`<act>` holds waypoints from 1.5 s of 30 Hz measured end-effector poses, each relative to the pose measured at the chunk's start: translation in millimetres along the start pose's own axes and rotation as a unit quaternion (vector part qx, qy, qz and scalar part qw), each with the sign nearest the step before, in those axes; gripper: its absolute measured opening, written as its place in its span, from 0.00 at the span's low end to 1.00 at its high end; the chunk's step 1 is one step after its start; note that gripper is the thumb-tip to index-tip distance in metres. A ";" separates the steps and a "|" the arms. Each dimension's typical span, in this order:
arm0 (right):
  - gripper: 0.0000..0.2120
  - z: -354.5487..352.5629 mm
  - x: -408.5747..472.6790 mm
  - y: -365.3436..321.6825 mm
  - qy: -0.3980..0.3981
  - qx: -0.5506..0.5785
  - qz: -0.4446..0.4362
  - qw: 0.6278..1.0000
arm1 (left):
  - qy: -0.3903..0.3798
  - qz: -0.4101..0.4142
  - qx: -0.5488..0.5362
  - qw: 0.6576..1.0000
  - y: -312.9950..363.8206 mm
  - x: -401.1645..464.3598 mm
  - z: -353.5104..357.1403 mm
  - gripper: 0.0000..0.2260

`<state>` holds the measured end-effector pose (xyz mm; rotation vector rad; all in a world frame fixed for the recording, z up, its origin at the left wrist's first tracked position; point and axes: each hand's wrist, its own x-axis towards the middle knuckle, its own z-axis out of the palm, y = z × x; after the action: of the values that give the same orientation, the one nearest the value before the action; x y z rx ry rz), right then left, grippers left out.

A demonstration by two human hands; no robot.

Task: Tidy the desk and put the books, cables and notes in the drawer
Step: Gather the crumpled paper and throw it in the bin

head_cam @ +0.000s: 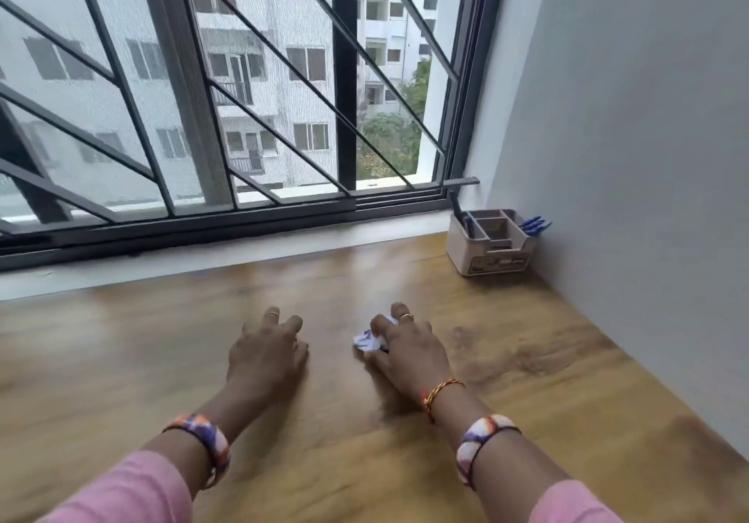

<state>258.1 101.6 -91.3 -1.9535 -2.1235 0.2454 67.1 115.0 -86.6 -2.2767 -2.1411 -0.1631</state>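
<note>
Paper (369, 338), crumpled, white with purple marks, lies on the desk (162, 344) under the fingers of the right hand (405, 350). The right hand is palm down, its fingers curled over the paper and closed on it; the thumb side of the paper shows to the left of the knuckles. A ring (405, 317) sits on one finger of this hand, and a red-and-yellow thread (439, 390) circles its wrist, with a patterned band (482, 447) further back on the forearm. The left hand (265, 354) rests just beside the right, to its left, palm down on the bare wood with fingers loosely spread and nothing in its grasp; the two hands are apart. It carries a ring too, and a matching band sits on its forearm. Pink sleeves (138, 490) cover both arms near the lower edge. Ahead of the right hand and well to its right, an organiser (492, 244) stands in the corner against the wall (628, 117), with blue pens (535, 224) in it. Beyond both hands a barred window (243, 117) runs along the far edge of the desk.
</note>
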 end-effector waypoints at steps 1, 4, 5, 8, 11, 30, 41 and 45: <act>0.13 -1.2 -8.2 -0.2 -0.005 0.001 -0.003 1.000 | 0.000 0.015 -0.001 1.000 4.9 -10.4 -0.3 0.14; 0.11 -6.2 -35.6 -3.0 -0.021 0.007 -0.012 1.000 | -0.003 0.051 0.006 0.999 14.9 -42.6 0.7 0.14; 0.10 -9.1 -46.3 -4.9 -0.029 0.010 -0.013 0.999 | -0.006 0.052 0.004 0.999 16.6 -55.1 -0.2 0.15; 0.09 -17.8 -78.2 -11.2 -0.064 0.002 -0.025 0.998 | -0.008 0.055 -0.003 0.998 21.1 -94.1 -1.2 0.15; 0.11 -27.9 -116.3 -20.4 -0.107 -0.013 -0.050 0.993 | -0.006 0.070 0.000 0.998 27.7 -139.2 -2.6 0.15; 0.13 -24.8 -300.1 -164.7 -0.251 0.133 -0.186 0.941 | -0.064 -0.129 -0.202 0.969 -83.4 -381.6 -31.3 0.11; 0.14 135.1 -378.1 -428.2 -0.463 0.288 -0.230 0.806 | 0.037 -0.580 -0.709 0.400 -337.4 -583.7 14.0 0.13; 0.15 217.9 -426.7 -523.8 -0.512 0.315 -0.178 0.779 | 0.129 -0.674 -0.685 0.246 -426.8 -679.2 53.6 0.19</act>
<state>-273.7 -360.7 -177.6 -1.0076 -2.3463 2.0008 -394.1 -529.1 -223.7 -0.7069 1.5424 1.4370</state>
